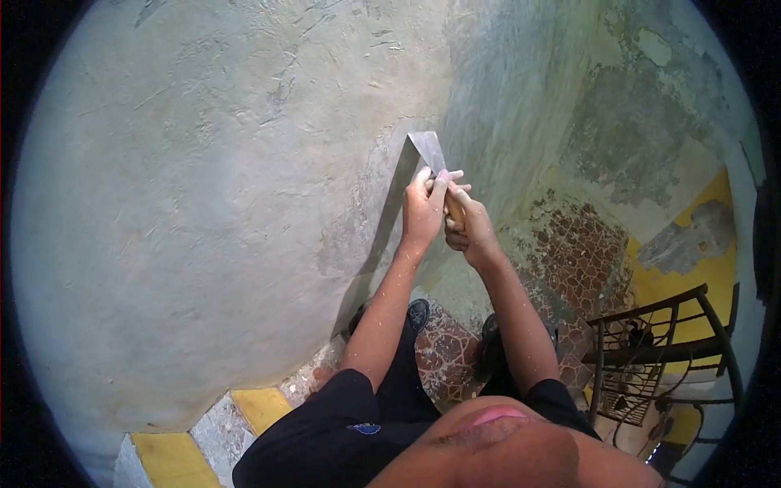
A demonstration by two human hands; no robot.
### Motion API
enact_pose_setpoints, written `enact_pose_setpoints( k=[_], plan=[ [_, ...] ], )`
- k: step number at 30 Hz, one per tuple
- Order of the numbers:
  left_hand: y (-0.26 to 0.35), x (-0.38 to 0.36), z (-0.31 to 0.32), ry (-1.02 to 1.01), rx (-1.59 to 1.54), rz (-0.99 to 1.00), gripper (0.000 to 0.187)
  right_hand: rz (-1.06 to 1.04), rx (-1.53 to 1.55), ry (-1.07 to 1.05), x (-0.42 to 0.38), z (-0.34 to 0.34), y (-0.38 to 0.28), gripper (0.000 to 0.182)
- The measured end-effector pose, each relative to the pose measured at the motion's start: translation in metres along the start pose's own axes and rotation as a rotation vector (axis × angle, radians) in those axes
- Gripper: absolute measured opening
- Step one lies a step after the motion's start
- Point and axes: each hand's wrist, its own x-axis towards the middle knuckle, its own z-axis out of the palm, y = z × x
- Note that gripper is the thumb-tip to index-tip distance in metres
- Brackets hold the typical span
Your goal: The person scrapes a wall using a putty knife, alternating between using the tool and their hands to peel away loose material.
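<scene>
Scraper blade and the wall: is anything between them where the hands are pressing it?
Nothing shows between them in the head view: the scraper blade lies against the plastered wall, with the left hand and right hand clasped around its handle.

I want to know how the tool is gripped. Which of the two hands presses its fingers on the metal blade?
The left hand: its fingers lie flat on the scraper blade, while the right hand grips the handle lower down.

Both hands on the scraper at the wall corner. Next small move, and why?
Probably draw the scraper blade down along the wall. Both the left hand and right hand grip the handle, the blade's edge lies against the plaster near the corner, and the surface below it looks rough and uneven.
</scene>
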Motion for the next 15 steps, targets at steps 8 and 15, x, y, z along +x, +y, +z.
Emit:
enact_pose_setpoints(
  k=[8, 15],
  plan=[
    [-0.006, 0.008, 0.004, 0.207, 0.178, 0.036, 0.030, 0.055, 0.101, -0.120, 0.032, -0.009, 0.007, 0.046],
    [-0.014, 0.033, 0.008, 0.300, 0.220, 0.093, 0.027, 0.037, 0.181, -0.173, 0.045, 0.002, -0.005, 0.043]
  ],
)
